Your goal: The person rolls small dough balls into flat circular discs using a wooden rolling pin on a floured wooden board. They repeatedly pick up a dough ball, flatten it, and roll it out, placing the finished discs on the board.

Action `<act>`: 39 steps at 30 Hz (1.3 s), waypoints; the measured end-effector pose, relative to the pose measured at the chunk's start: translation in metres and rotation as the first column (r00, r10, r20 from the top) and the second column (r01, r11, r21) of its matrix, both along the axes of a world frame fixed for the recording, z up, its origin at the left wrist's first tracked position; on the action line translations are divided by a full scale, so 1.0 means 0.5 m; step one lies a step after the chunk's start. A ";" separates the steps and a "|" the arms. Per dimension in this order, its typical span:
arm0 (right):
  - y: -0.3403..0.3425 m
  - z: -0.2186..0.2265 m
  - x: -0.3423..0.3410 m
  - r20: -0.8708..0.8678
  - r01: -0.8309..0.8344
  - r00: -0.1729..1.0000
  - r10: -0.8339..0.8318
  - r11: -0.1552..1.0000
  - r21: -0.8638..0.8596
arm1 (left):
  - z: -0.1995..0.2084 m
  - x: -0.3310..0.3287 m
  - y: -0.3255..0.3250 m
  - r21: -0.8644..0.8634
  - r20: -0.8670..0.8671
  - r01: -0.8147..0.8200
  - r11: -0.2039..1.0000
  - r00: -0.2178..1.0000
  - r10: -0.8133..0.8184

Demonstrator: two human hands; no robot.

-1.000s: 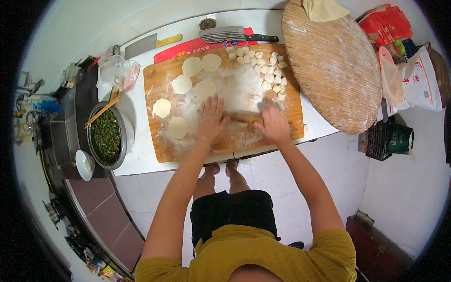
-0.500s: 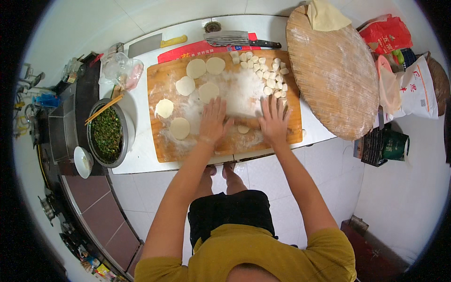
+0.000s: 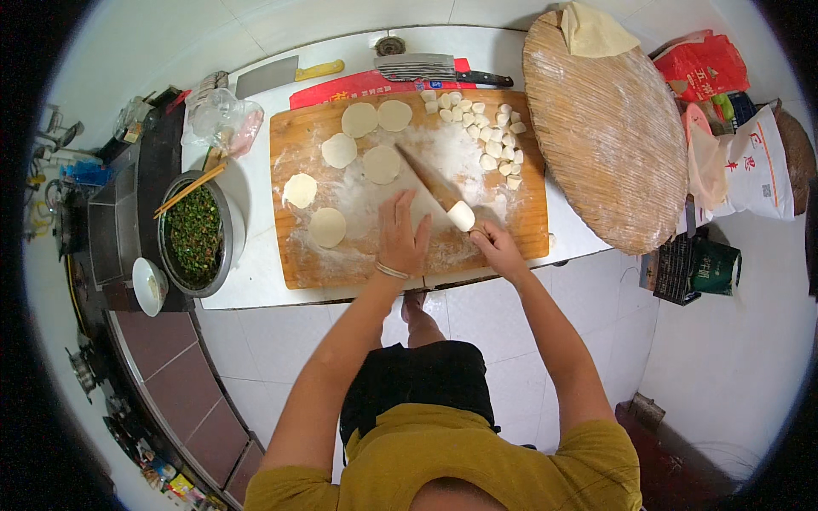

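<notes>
My right hand (image 3: pixel 499 249) grips the near end of a tapered wooden rolling pin (image 3: pixel 426 176), which points up and to the left over the floured wooden board (image 3: pixel 358 271). A small flattened piece of dough (image 3: pixel 461 215) hangs on or lies against the pin, close to my right fingers. My left hand (image 3: pixel 400 234) is over the board to the left of the pin, fingers stretched and holding nothing. Several thin round dough wrappers (image 3: pixel 328 227) are spread along the left and back of the board. Small cut dough pieces (image 3: pixel 491 149) cluster at its back right.
A pot of chopped green filling (image 3: pixel 194 234) with chopsticks (image 3: pixel 189 189) across it stands left, beside a white bowl (image 3: pixel 150 287). Behind the board lie a cleaver (image 3: pixel 266 77) and a black-handled knife (image 3: pixel 417 68). A large round floured woven tray (image 3: pixel 605 136) sits right.
The rolling pin has swung from lying crosswise under both hands to a slant, held by its end in my right hand. The dough piece has come up with it. My left hand has let go.
</notes>
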State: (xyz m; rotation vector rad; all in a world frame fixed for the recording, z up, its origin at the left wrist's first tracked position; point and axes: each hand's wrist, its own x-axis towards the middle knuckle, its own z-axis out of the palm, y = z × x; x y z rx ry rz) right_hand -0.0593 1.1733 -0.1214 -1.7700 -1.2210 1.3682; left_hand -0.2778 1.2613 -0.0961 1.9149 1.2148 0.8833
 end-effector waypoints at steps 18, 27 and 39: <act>-0.049 0.060 0.036 0.744 -0.180 0.662 -0.088 0.945 0.272 | -0.071 -0.004 0.015 -0.229 -0.358 0.060 0.972 0.923 -0.141; 0.058 0.029 -0.044 0.828 -0.256 0.553 -0.092 0.927 0.273 | -0.079 -0.034 0.061 0.103 -0.546 0.284 0.953 0.817 -0.184; 0.105 0.008 -0.050 0.956 -0.153 0.272 -0.109 0.976 0.154 | -0.080 -0.015 0.114 0.106 -0.514 0.213 0.971 0.848 -0.130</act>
